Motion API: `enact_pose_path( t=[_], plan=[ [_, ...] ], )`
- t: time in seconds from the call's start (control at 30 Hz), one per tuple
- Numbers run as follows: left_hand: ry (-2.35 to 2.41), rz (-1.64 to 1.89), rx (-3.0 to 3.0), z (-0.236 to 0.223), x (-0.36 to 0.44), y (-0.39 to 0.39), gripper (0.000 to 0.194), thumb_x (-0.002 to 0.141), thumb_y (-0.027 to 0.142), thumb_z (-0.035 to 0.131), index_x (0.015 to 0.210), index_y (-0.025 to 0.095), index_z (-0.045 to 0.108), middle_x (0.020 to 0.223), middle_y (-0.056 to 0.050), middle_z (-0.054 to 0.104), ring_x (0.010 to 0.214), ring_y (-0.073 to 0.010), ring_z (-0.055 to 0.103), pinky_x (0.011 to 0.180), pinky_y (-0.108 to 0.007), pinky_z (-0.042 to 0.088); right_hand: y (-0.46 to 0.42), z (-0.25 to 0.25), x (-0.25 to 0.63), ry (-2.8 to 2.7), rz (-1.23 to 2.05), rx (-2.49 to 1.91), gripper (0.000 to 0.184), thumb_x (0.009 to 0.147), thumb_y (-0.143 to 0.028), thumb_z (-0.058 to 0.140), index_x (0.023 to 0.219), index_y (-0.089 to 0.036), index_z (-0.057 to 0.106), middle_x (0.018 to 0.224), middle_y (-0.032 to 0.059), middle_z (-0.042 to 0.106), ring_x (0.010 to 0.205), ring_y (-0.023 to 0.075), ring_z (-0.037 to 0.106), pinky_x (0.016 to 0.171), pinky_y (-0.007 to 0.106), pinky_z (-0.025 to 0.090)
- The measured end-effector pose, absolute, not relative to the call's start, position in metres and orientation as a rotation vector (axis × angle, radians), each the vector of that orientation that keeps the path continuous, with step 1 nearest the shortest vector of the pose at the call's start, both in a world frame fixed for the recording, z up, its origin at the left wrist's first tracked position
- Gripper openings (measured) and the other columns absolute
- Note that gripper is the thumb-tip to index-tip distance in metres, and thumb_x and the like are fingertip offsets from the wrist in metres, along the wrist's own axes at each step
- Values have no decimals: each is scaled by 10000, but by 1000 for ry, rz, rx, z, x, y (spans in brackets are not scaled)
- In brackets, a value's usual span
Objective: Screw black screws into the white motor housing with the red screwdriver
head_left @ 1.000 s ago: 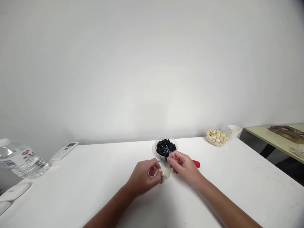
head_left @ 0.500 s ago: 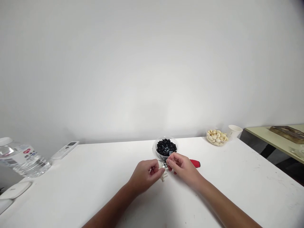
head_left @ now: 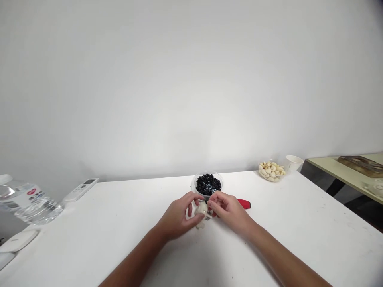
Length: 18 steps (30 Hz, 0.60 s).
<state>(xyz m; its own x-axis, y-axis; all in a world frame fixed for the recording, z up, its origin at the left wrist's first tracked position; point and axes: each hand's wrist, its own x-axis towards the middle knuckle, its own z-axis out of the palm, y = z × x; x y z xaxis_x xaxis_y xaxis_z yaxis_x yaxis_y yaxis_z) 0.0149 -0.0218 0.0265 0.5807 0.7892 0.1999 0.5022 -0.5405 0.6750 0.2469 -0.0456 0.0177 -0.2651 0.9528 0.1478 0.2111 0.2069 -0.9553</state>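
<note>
You are holding a garlic bulb (head_left: 201, 209) tight in your left hand (head_left: 176, 216) and pinching it with your right hand (head_left: 229, 209), so it is sitting at 3 o'clock from your left hand and 9 o'clock from your right.

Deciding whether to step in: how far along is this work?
Done, it seems: a clear bowl holds pale cloves, apparently peeled. In hand: the left hand and right hand are working at a whitish bulb, maybe garlic. Left: the rest of that bulb, though the fingers hide how much remains.
</note>
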Motion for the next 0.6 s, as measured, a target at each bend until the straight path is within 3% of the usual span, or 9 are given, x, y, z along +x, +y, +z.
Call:
enact_pose_path(
  t=[0.1,0.2,0.27,0.33,0.43,0.6],
  plan=[
    [1147,580,2292,25,14,-22,470,890,534,689,1285,305,581,934,38,613,647,-119,522,635,-264,395,-46,18,247,-1645,1127,-1102,256,1015,-451,587,946,-213,650,883,32,701,789,199,639,699,306,465],
    [1215,465,2345,25,15,-22,367,854,577,708,948,229,640,755,48,568,635,-130,506,606,-265,330,-46,17,246,-1650,1133,-1117,265,1010,-462,590,940,-213,650,881,30,703,778,198,640,698,308,467],
    [1220,481,2349,25,17,-23,312,869,508,700,843,211,608,723,44,561,653,-136,502,612,-265,331,-46,17,246,-1647,1109,-1131,269,1006,-469,594,945,-213,648,855,26,692,764,195,629,695,308,462],
    [1173,565,2335,26,19,-24,251,838,426,737,959,229,641,816,36,607,704,-144,518,653,-263,374,-46,17,247,-1611,1047,-1133,275,1003,-481,597,969,-214,649,825,21,667,752,192,608,682,303,451],
    [1006,653,2358,29,20,-25,457,784,368,805,1205,286,647,1049,-2,640,865,-178,563,769,-278,435,-45,20,250,-1533,946,-1112,297,999,-505,597,1001,-212,648,784,10,598,723,180,555,644,291,425],
    [877,668,2376,34,19,-26,636,735,474,855,1283,290,589,1147,-43,611,989,-231,558,843,-317,448,-42,24,253,-1538,905,-1137,290,995,-498,604,992,-212,651,749,-2,540,690,168,503,624,288,393]
  ],
)
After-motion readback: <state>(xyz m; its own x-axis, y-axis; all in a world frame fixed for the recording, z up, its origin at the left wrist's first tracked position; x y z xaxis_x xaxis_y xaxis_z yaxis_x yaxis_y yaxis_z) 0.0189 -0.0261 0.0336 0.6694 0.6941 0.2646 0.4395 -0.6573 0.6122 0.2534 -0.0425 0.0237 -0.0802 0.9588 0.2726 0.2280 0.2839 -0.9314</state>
